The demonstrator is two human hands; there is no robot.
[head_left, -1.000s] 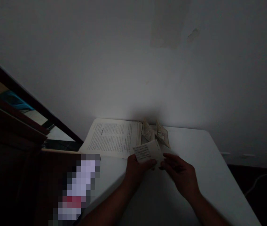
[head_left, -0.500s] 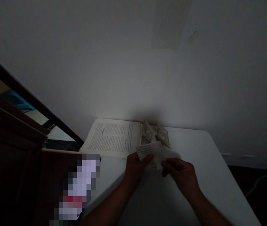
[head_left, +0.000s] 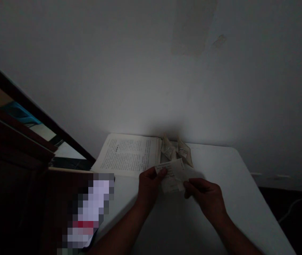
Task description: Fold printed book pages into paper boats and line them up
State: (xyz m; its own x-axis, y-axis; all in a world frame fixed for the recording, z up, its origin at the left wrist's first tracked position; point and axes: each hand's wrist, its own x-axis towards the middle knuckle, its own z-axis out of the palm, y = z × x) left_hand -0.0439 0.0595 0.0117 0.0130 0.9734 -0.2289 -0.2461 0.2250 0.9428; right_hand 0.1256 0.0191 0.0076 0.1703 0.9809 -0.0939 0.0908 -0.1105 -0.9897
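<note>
A small printed sheet of paper is held just above the white table. My left hand pinches its left edge with thumb and fingers. My right hand pinches its lower right corner. Two folded paper shapes stand on the table just behind the sheet, against the wall. An open book with printed pages lies to the left of them.
A dark wooden frame with a mirror or glass slants along the left. A blurred-out patch sits at the lower left. A plain wall rises behind the table. The floor at right is dark, with a cable.
My left hand has slid up to the sheet's top left edge. The sheet now hangs more unfolded between both hands. My right hand has barely moved.
</note>
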